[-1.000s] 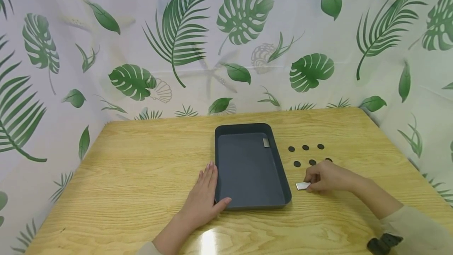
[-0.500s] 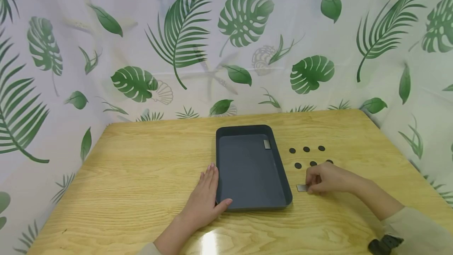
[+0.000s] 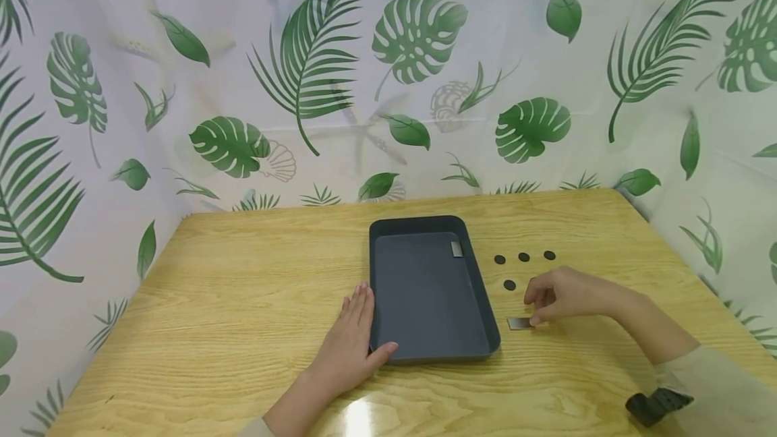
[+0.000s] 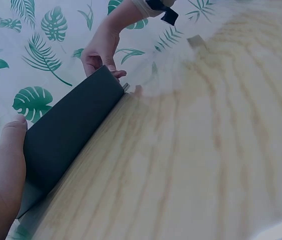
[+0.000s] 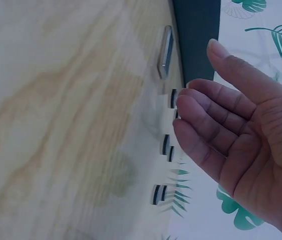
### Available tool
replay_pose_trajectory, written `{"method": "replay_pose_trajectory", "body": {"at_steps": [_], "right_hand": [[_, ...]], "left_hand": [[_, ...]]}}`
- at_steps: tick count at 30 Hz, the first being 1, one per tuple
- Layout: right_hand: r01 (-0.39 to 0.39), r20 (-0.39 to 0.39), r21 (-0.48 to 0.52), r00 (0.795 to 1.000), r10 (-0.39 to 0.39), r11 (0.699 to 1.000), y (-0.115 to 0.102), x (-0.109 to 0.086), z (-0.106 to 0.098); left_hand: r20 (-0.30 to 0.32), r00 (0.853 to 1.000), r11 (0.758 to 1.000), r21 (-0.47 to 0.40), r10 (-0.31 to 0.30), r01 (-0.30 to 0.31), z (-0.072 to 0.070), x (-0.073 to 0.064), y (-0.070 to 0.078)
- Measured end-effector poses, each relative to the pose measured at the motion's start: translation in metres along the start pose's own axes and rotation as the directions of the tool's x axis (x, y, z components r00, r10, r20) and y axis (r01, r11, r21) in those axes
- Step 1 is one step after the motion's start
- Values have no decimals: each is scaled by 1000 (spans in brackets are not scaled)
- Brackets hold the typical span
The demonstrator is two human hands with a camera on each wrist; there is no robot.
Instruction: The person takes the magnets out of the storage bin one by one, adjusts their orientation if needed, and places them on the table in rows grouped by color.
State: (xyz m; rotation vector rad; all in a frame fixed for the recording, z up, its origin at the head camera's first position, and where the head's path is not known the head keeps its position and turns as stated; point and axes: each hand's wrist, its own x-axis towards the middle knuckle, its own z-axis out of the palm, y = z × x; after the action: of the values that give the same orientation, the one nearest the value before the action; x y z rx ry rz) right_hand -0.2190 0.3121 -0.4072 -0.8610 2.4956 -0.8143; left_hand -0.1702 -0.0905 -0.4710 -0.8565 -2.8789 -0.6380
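A dark grey baking pan [image 3: 425, 295] stands on the wooden table. My left hand [image 3: 346, 342] rests along its left side with straight fingers, the thumb over the near corner; the left wrist view shows that thumb [image 4: 10, 150] against the pan's wall [image 4: 70, 135]. To the right of the pan, a flat silver rectangular piece [image 3: 518, 323] lies on the table. My right hand [image 3: 567, 295] hovers beside it, fingers loosely bent and holding nothing. From the right wrist, a gap shows between the hand [image 5: 246, 125] and the silver piece [image 5: 166, 52].
Inside the pan, a second silver piece [image 3: 456, 249] sits near the far right wall. Several small black discs [image 3: 524, 257] lie in rows right of the pan, some hidden behind my right hand. A leaf-patterned cloth [image 3: 340, 86] hangs behind the table [image 3: 243, 288].
My right hand has let go of the silver piece, its fingers loosening and rising slightly. The piece now lies on the table by the pan. The left hand stays on the pan.
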Motion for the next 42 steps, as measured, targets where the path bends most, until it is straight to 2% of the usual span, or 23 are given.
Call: {"method": "replay_pose_trajectory", "body": {"at_steps": [6,16,25,33,42], "right_hand": [[-34,43,10,999,34,999,-7,1,-4],[-91,39,-26,995,92,995,-30,10,-19],[-84,16,-40,996,84,996,-46,23,-30],[-85,8,-91,996,86,992,-65,36,-36],[-57,23,-138,998,61,989,-73,55,-39]], "left_hand": [[6,1000,1000,-9,-1,1,-1,0,1],[10,1000,1000,-8,-5,5,0,1,1],[-4,1000,1000,-3,3,-3,1,1,1],[7,1000,1000,-5,-5,5,0,0,2],[8,1000,1000,-2,-5,5,0,0,2]]}}
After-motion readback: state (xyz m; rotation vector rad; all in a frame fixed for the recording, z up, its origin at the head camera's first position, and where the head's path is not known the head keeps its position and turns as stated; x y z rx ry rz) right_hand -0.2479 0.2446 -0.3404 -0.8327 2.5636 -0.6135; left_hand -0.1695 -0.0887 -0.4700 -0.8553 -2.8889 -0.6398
